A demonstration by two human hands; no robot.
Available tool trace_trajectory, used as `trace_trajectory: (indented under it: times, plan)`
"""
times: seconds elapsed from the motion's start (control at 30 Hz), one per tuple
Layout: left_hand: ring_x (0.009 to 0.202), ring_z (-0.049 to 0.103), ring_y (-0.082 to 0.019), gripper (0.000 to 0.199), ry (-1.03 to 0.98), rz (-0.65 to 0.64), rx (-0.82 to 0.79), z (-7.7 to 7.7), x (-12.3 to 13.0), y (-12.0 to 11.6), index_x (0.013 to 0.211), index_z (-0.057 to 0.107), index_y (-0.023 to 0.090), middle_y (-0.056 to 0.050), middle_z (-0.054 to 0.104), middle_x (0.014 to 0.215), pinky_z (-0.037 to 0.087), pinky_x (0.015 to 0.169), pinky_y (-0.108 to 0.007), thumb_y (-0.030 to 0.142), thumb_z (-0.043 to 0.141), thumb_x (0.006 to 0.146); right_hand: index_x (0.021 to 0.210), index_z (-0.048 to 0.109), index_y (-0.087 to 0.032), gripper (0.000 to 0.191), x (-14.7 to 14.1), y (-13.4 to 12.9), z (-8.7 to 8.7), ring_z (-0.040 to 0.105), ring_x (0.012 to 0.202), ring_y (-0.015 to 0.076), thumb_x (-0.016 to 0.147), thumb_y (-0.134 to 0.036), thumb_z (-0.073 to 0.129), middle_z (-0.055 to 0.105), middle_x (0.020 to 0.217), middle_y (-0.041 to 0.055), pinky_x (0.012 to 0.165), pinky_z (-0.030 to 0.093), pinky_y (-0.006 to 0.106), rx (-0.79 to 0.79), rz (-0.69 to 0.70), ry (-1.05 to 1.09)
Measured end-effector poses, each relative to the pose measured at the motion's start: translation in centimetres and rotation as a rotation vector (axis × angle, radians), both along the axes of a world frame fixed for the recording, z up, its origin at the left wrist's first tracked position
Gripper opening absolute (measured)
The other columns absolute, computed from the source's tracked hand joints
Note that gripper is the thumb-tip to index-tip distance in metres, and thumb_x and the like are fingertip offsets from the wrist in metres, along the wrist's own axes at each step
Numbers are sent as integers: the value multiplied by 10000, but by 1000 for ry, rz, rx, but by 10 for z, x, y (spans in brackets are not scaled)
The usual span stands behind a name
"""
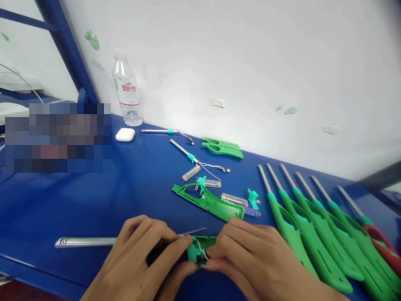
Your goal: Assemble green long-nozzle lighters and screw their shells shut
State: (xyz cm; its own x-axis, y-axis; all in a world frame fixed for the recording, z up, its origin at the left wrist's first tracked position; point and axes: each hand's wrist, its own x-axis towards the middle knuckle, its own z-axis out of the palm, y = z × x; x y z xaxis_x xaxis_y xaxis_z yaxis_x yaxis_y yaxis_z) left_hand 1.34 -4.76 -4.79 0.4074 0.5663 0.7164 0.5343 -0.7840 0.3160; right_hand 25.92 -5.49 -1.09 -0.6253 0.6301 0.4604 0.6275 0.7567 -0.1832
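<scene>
At the front of the blue table lies a long-nosed lighter in opened state, its metal tube (84, 242) pointing left. My left hand (142, 255) is closed around its green handle shell, thumb and finger at a teal trigger (192, 253). My right hand (247, 255) pinches at the other end of this shell, beside a thin white wire (202, 247); its fingertips partly hide what they touch. Just beyond the hands rests a loose green handle half (216, 205). Near it are clear fuel tanks (234, 199) and another teal trigger (253, 198).
Several assembled lighters (300, 230) are lined up at the right. Metal tubes with wires (184, 151) and stacked green handle halves (224, 148) lie toward the wall. A water bottle (128, 94) and a white case (125, 134) stand back left, beside a blurred-out patch.
</scene>
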Motion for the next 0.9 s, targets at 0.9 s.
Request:
trace_trajectory:
  times: [0.9]
  plan:
    - [947,593,-170,261,101,-38,66,4,-4,6,1375,690,199,2,684,1016,410,1003,-368,189,588,1135,1289,740,-189,300,-1,-1,7,740,930,198,1185,-248,465,808,1067,6,793,594,342,77,-101,-42]
